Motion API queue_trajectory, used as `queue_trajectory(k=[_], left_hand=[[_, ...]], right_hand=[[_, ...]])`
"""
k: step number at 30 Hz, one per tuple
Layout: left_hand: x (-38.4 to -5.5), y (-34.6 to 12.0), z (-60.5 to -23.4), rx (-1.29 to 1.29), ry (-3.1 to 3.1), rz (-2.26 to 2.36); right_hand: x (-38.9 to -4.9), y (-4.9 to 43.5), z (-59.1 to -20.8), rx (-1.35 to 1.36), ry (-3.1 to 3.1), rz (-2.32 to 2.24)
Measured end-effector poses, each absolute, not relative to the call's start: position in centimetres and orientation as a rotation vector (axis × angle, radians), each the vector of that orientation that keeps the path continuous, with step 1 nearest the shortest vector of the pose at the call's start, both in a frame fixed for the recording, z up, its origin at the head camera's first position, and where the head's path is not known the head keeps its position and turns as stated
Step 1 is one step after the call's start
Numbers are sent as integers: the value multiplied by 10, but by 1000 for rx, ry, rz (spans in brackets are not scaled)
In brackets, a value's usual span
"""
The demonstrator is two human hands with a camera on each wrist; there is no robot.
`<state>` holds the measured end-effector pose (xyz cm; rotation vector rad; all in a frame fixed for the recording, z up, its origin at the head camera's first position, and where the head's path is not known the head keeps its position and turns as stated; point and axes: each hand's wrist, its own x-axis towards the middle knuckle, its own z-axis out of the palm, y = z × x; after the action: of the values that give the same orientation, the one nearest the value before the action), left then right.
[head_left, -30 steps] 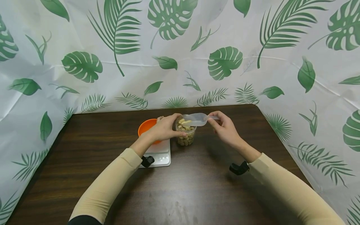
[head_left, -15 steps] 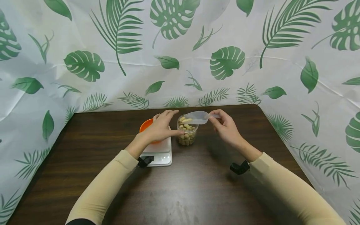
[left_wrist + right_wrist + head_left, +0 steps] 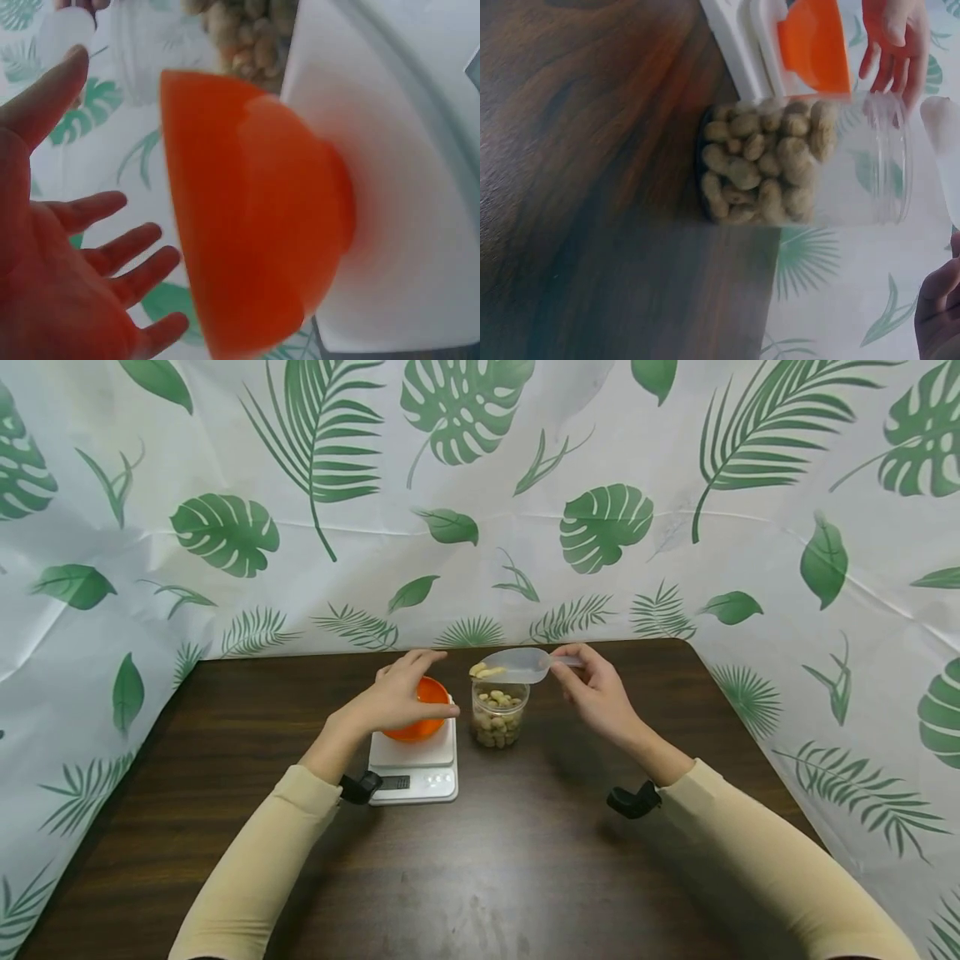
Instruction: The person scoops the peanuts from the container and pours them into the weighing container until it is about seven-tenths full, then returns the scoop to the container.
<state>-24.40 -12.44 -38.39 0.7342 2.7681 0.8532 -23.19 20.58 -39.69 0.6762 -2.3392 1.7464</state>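
In the head view my right hand (image 3: 598,693) pinches the handle of a translucent plastic scoop (image 3: 523,666), held level above the jar. A few peanuts (image 3: 486,672) lie at its tip. Below it stands a clear jar (image 3: 500,714), lidless and partly filled with unshelled peanuts (image 3: 761,165). My left hand (image 3: 386,700) hovers over an orange bowl (image 3: 432,692), fingers spread and holding nothing. That bowl sits on a white kitchen scale (image 3: 433,783), whose display is too small to read. From the left wrist view, a gap shows between the fingers and the bowl (image 3: 247,217).
Dark wooden table (image 3: 525,860) surrounds the scale and jar. Behind the table's far edge hangs a white sheet (image 3: 517,552) printed with green leaves. The jar stands just right of the scale.
My left hand has let go of the jar and moved left over the bowl. The scoop with peanuts has risen slightly and shifted left above the jar's rim.
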Motion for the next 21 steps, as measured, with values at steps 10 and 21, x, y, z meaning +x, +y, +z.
queue_trajectory(k=[10,21], left_hand=[[-236,-157,-385,637,2683,911],[-231,-177,-391,625,2567,984]], right_hand=[[-230,182,-388,678,-2441,1695],[-230,162,-383,719,-2500,1636]])
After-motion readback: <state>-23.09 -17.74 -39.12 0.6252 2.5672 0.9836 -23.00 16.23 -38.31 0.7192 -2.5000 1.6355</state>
